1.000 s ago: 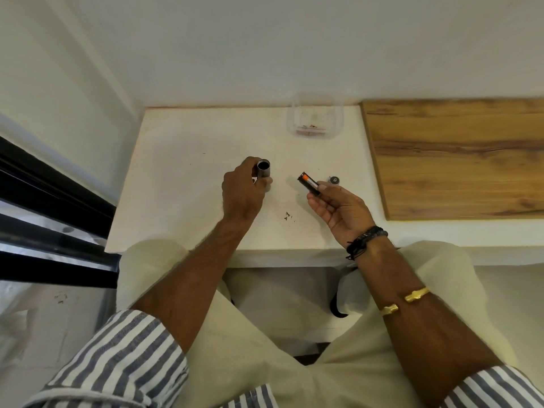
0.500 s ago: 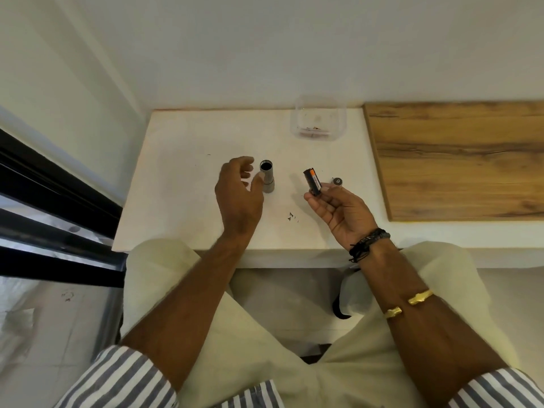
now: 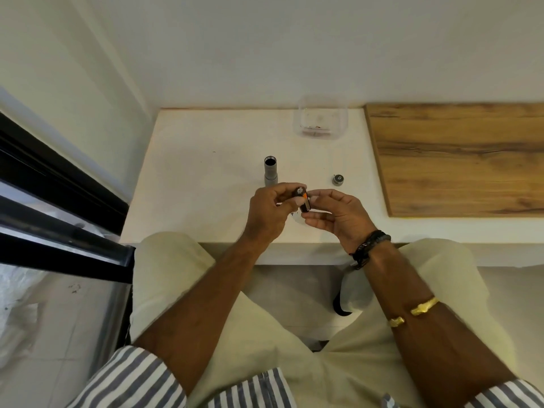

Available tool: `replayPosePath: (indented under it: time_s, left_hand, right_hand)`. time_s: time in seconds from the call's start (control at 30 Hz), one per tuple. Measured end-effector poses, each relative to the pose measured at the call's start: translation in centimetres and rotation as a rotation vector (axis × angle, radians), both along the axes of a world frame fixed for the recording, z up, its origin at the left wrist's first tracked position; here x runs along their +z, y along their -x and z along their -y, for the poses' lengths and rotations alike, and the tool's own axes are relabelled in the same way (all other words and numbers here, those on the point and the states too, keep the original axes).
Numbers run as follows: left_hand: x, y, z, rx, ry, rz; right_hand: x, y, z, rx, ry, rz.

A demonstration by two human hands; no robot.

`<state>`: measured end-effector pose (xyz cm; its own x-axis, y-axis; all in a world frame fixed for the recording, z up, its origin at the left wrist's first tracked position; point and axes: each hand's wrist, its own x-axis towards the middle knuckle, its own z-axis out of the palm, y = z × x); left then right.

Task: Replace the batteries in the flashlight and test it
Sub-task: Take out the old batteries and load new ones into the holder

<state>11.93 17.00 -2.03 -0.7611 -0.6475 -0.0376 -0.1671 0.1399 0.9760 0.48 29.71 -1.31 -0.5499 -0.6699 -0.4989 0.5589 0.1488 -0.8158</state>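
The grey flashlight body [image 3: 270, 171] stands upright on the white table [image 3: 206, 178], its open dark end facing up. Its small round cap [image 3: 338, 179] lies to the right on the table. Just in front of the flashlight, both hands meet around a black battery holder with an orange band [image 3: 303, 198]. My left hand [image 3: 269, 213] pinches its upper end with fingertips. My right hand [image 3: 338, 213] grips its lower side. The hands hover above the table, apart from the flashlight body.
A clear plastic container [image 3: 322, 120] with small items sits at the table's back edge. A wooden board [image 3: 459, 157] adjoins the table on the right. A black window frame [image 3: 59, 207] runs along the left. Walls close off the back and left.
My left hand let go of the flashlight body, which now stands alone, and moved right to join my right hand on the battery holder. The right hand drew nearer to me.
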Motion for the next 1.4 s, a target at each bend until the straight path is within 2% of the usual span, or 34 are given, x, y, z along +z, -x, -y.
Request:
replayPosePath:
  time_s: [0.23, 0.83, 1.0, 1.27, 1.4]
  left_hand:
    - [-0.6, -0.2, -0.3, 0.003, 0.197, 0.015]
    - [-1.2, 0.1, -0.7, -0.029, 0.408, 0.025]
    - [-1.3, 0.2, -0.1, 0.039, 0.319, -0.01]
    - [-1.7, 0.6, -0.5, 0.116, 0.271, 0.001]
    - [-1.9, 0.8, -0.5, 0.148, 0.167, -0.016]
  right_hand:
    - [0.1, -0.3, 0.2, 0.007, -0.027, -0.086]
    - [-0.5, -0.2, 0.8, -0.029, -0.033, -0.032]
    - [-0.3, -0.4, 0.9, -0.089, 0.01, -0.025]
    - [-0.7, -0.3, 0.6, -0.069, -0.049, -0.259]
    - [-1.1, 0.0, 0.6, -0.099, -0.079, -0.336]
